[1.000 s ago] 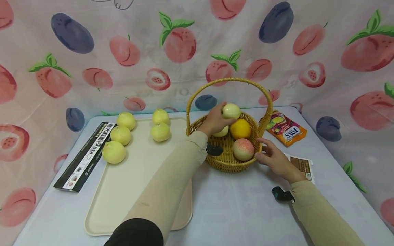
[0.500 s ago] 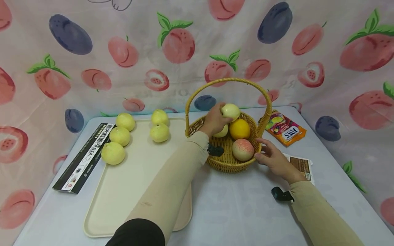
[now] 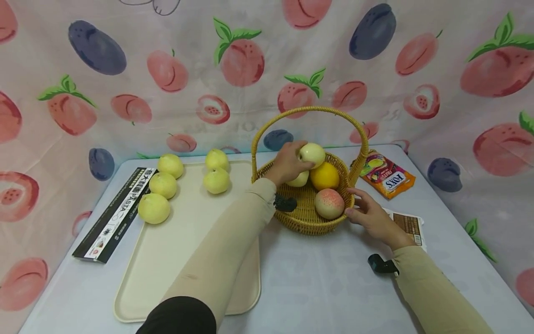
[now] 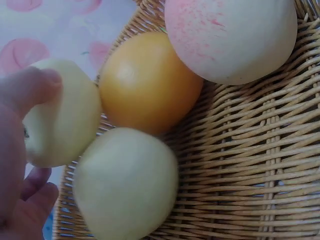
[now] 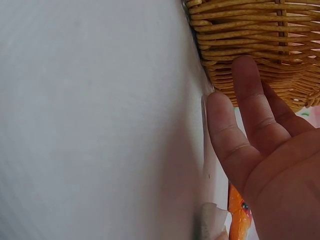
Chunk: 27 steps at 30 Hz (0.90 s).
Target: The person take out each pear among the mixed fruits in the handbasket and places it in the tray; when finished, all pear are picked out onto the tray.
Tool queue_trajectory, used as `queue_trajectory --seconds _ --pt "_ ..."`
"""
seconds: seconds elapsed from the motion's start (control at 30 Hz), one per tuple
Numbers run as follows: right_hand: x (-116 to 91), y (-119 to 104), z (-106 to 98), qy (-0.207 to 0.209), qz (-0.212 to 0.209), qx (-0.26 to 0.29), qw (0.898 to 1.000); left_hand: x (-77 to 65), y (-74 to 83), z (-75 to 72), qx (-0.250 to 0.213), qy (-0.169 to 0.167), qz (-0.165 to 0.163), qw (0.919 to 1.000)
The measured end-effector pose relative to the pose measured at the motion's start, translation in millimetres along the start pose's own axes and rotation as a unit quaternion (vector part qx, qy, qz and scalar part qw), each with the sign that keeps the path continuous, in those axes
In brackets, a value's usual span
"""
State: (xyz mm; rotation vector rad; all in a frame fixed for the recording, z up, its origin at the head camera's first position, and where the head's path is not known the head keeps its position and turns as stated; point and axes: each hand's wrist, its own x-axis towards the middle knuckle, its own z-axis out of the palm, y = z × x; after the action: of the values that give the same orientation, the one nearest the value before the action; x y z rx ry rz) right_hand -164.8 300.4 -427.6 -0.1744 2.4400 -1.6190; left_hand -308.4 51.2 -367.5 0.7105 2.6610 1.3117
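My left hand (image 3: 288,162) holds a pale green apple (image 3: 312,155) over the back of a wicker basket (image 3: 306,226), under its arched handle. In the left wrist view the thumb presses on one side of the apple, with fingers below it. Inside the basket are a second pale fruit (image 4: 127,185), an orange (image 4: 150,82) and a pink-speckled peach (image 4: 232,37). The held apple overlaps the orange in that view. My right hand (image 3: 373,220) rests at the basket's right side; in the right wrist view its extended fingers (image 5: 250,87) touch the outer wickerwork.
Left of the basket lies a beige tray (image 3: 183,273), with several pale yellow fruits (image 3: 163,184) on its far part and left edge. A black pasta box (image 3: 114,215) lies beside it. Right of the basket are a FOX'S candy bag (image 3: 388,175) and a brown-and-white packet (image 3: 410,227).
My left hand and the apple have shifted slightly to the left and down over the basket. The right hand stays at the basket's side.
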Motion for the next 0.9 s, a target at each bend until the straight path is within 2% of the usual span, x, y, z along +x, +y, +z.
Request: queue_trajectory --seconds 0.2,0.47,0.67,0.9 --pt "0 -2 0 0.0 0.002 -0.003 1.0 -4.1 3.5 -7.8 0.016 -0.016 0.012 0.9997" --pt "-1 -1 1 0.002 -0.007 -0.005 1.0 -6.7 2.2 -4.6 -0.026 -0.044 0.018 0.9985" --pt "-1 -3 2 -0.001 -0.015 0.008 1.0 -8.5 0.1 0.1 -0.048 -0.048 0.0 0.9977" --pt "-1 -1 1 -0.001 -0.017 0.007 1.0 -9.9 -2.3 2.1 -0.041 -0.044 0.018 0.998"
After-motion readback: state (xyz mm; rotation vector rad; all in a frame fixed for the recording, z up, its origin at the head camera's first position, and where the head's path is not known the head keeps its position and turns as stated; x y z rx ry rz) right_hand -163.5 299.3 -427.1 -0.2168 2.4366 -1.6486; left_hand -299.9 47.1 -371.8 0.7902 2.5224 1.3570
